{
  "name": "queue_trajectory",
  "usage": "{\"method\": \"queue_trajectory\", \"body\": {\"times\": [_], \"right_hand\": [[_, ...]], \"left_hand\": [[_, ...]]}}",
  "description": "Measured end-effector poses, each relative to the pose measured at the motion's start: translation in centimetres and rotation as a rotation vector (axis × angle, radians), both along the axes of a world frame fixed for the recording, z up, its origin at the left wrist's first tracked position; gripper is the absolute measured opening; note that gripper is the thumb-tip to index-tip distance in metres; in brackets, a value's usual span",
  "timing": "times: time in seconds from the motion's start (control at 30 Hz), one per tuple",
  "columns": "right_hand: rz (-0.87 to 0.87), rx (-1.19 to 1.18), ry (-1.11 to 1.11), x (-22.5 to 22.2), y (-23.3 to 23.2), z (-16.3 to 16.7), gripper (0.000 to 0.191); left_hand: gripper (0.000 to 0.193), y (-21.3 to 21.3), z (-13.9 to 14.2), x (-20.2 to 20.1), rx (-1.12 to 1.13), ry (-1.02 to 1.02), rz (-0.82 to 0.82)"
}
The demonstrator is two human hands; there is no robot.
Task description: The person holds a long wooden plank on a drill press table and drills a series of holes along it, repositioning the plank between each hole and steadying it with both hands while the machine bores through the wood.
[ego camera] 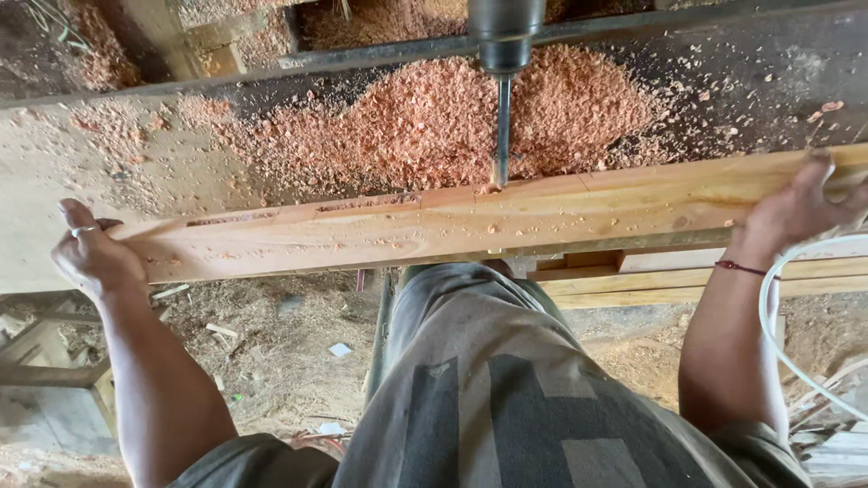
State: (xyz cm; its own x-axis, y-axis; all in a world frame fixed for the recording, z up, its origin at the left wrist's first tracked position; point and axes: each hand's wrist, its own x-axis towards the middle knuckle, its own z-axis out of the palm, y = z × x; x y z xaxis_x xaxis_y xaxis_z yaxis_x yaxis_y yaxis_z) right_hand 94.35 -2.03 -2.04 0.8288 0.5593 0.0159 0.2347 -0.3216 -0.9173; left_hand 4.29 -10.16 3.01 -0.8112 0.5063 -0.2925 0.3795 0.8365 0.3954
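Across the machine table, I've got a long wooden plank [470, 221] lying left to right, slightly tilted up toward the right. Left hand [90, 253], ring on one finger, is clamped on the plank's left end, fingers curled over the end and pressed to the wood. Right hand [796, 212] is wrapped over the far edge near the right end, fingers closed on the plank. Boring bit [503, 126] hangs from the chuck [504, 34] and its tip meets the plank's far edge at mid-length, in line with the slots already cut to the left. Heap of reddish wood chips [434, 126] sits behind it. To do this well, my read: keep both ends pressed flat and square, feed steadily, hands well apart from the bit, mind the white cable [768, 307] at the right wrist.
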Motion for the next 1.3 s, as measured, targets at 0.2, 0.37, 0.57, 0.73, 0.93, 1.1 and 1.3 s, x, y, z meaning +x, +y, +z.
{"method": "queue_trajectory", "body": {"times": [0.2,0.37,0.57,0.73,0.93,1.1,1.3], "right_hand": [[0.083,-0.016,0.001,-1.3,-0.3,-1.9,0.064],[0.123,0.068,-0.046,-0.8,-0.1,-3.0,0.063],[0.038,0.064,0.035,-1.0,1.1,-2.6,0.064],[-0.04,-0.007,0.081,-1.5,1.5,-2.1,0.069],[-0.002,0.087,0.065,-2.3,2.6,-1.5,0.058],[-0.076,0.063,0.164,-4.4,3.7,-0.3,0.049],[-0.01,0.057,0.034,-3.7,4.8,-1.6,0.065]], "left_hand": [[0.072,-0.8,-3.0,-2.7,0.122,-0.043,-0.031],[0.076,0.2,-2.8,-3.9,0.065,-0.017,0.047],[0.066,1.4,-2.7,-3.7,0.136,-0.074,0.077],[0.053,2.0,-2.3,-3.4,0.072,-0.031,0.123],[0.053,1.9,-3.2,-4.5,0.133,-0.074,0.122],[0.053,2.5,-3.9,-5.2,0.182,-0.06,0.085],[0.061,4.6,-3.6,-4.9,0.128,-0.052,0.087]]}}
